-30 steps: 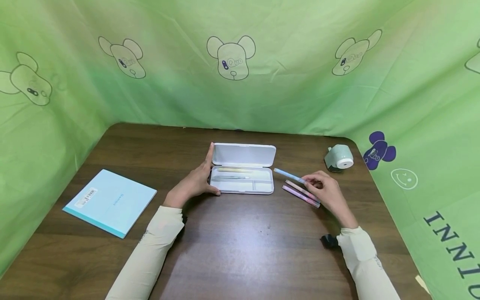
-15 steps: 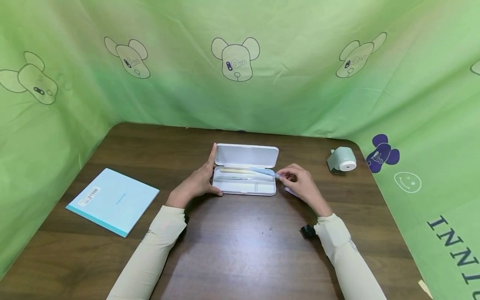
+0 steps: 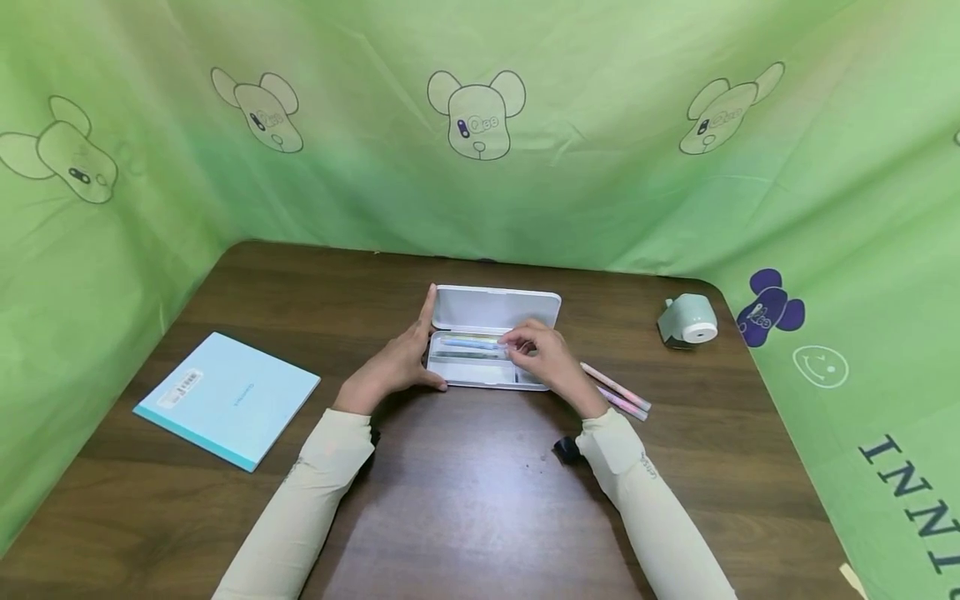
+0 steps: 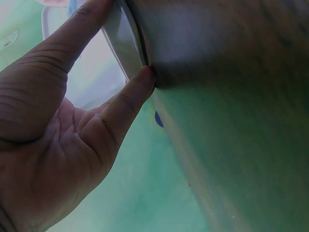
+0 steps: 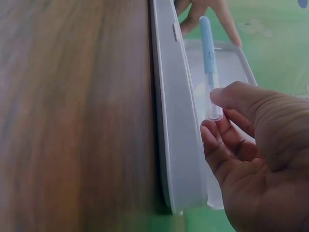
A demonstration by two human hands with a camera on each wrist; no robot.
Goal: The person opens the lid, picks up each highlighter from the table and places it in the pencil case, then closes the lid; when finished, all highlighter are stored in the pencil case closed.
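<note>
A white pencil case (image 3: 465,373) lies open with its lid tilted up behind. My left hand (image 3: 392,364) rests against its left end, fingers spread and straight, thumb at the front corner and a fingertip by the lid. Over the case's rear compartment, my right hand (image 3: 546,360) pinches the clear end of a blue pen (image 5: 208,48) between thumb and fingers. In the head view that pen points left, close above the pens in the case. A slim pale pen (image 3: 467,355) lies in front of it; the yellowish one behind is mostly covered.
Two pink and purple pens (image 3: 617,387) lie right of the case, partly behind my right forearm. A green pencil sharpener (image 3: 686,320) stands at the table's right rear. On the left lies a light-blue notebook (image 3: 228,400). Green printed cloth (image 3: 480,208) hangs around the table (image 3: 480,500).
My right hand has carried the blue pen leftward from beside the other pens to over the case. My left hand has stayed at the case's left end.
</note>
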